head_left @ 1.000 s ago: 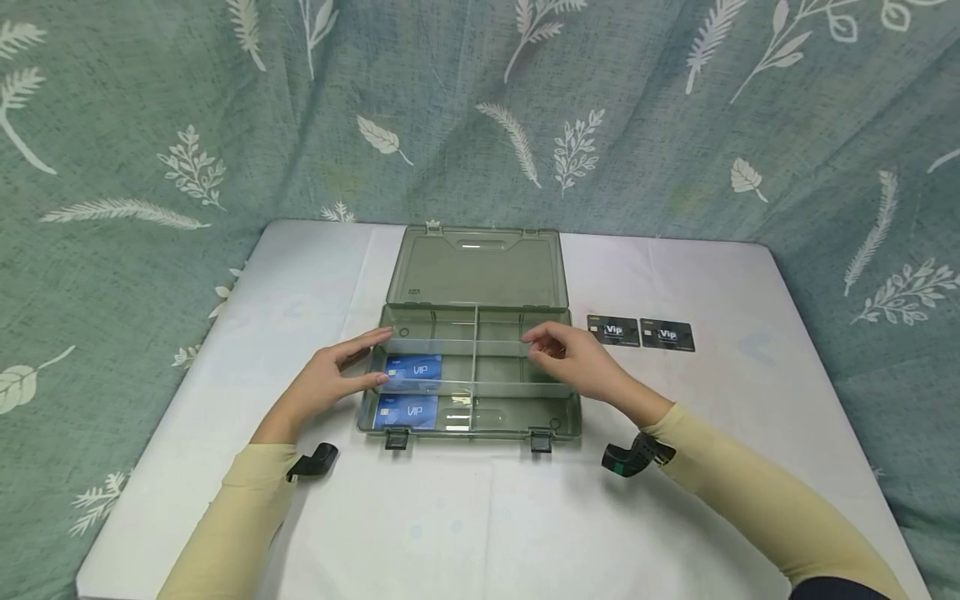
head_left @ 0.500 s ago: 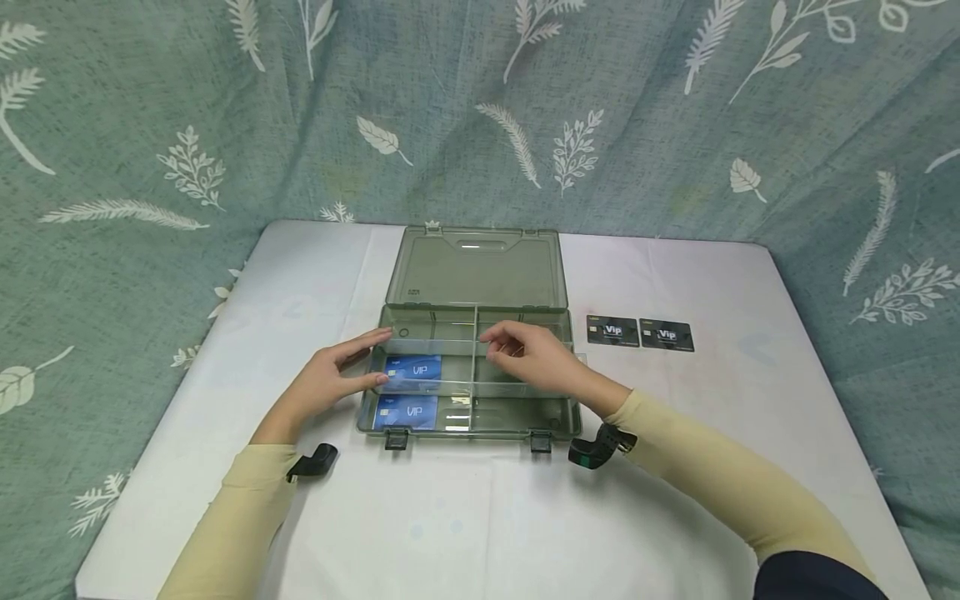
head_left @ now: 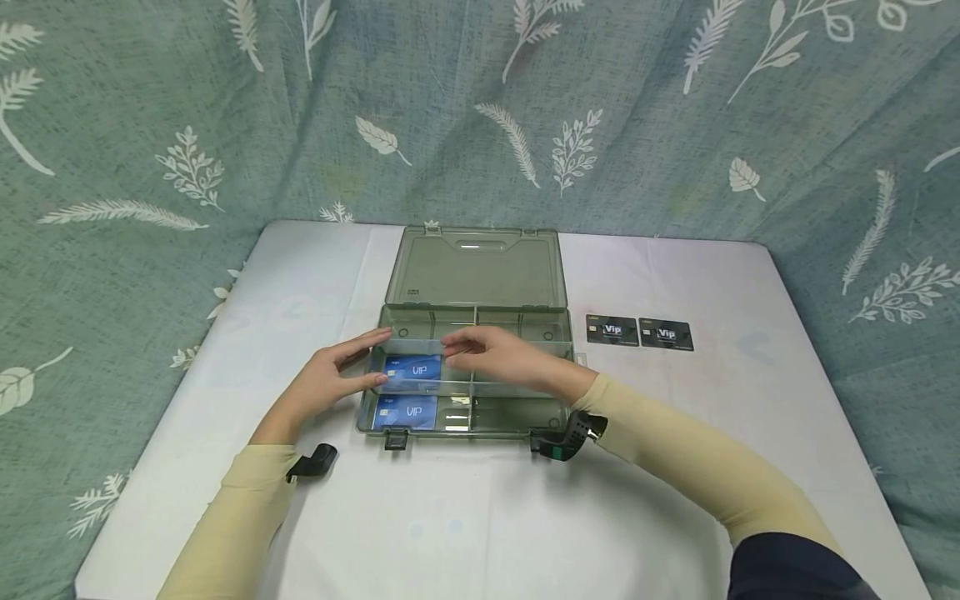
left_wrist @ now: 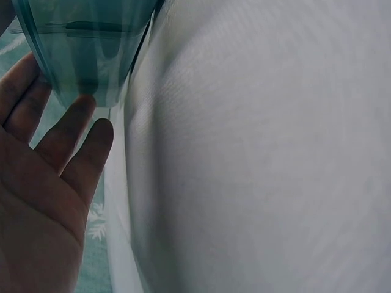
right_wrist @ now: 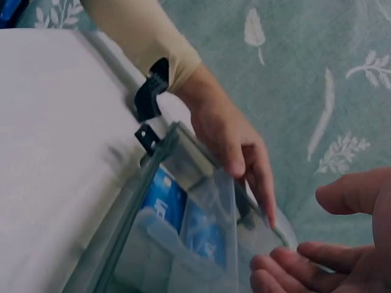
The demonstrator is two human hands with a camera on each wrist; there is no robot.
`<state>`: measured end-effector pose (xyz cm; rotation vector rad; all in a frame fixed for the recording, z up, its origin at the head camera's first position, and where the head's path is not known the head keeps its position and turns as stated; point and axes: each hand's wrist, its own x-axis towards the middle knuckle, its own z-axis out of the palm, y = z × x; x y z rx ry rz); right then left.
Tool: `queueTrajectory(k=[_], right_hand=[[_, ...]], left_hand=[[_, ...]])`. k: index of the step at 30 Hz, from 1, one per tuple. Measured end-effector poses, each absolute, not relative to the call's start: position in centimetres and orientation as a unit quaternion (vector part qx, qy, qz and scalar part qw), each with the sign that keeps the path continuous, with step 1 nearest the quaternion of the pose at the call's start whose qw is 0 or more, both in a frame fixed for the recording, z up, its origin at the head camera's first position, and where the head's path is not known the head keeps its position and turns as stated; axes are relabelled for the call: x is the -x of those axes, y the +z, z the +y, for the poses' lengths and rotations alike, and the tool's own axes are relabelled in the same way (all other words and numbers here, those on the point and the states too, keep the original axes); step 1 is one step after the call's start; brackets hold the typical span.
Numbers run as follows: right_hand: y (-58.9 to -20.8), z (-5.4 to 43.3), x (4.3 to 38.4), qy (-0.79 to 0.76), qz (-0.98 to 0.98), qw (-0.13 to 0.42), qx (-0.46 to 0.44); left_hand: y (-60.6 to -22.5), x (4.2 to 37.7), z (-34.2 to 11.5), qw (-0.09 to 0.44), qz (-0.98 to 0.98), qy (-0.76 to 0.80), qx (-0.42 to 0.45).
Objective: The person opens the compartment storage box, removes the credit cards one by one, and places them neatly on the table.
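Note:
A translucent grey-green compartment box [head_left: 525, 432] stands on the table with its lid [head_left: 476, 267] folded back. Two blue VIP cards lie inside it: one card [head_left: 414, 369] in the middle row's left compartment, the other card [head_left: 406, 412] in the front row's left compartment. My left hand [head_left: 324, 375] rests against the box's left side, thumb and fingers spread; in the left wrist view its fingers [left_wrist: 91, 146] are extended. Over the middle row hovers my right hand [head_left: 498, 357], fingertips near a clear divider [head_left: 416, 345]. In the right wrist view its thumb stands apart from loosely bent fingers, holding nothing.
Two black Vip cards [head_left: 612, 330] lie side by side on the white table [head_left: 420, 525], right of the box. The box's front latches hang open; the right wrist's black camera [head_left: 566, 437] covers one. A green leaf-patterned cloth [head_left: 450, 125] surrounds the table.
My right hand has moved left across the box, from the right compartments to beside the blue card in the middle row. The left hand, box and cards keep their places.

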<state>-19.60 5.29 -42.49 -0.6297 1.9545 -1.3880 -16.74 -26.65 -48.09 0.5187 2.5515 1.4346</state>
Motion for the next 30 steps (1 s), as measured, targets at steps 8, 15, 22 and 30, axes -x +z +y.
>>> queueTrajectory(k=[8, 15, 22, 30], right_hand=[[-41.9, 3.8, 20.1, -0.524, 0.722, 0.402, 0.206], [-42.1, 2.4, 20.6, -0.558, 0.684, 0.446, 0.147], [-42.8, 1.2, 20.8, -0.558, 0.680, 0.460, 0.121], [-43.1, 0.6, 20.7, -0.565, 0.671, 0.466, 0.113]], left_hand=[[-46.0, 16.0, -25.8, 0.086, 0.852, 0.484, -0.179], [-46.3, 16.0, -25.9, 0.087, 0.853, 0.481, -0.182], [-46.7, 16.1, -26.0, 0.081, 0.857, 0.473, -0.189], [-46.7, 16.1, -26.0, 0.084, 0.854, 0.477, -0.189]])
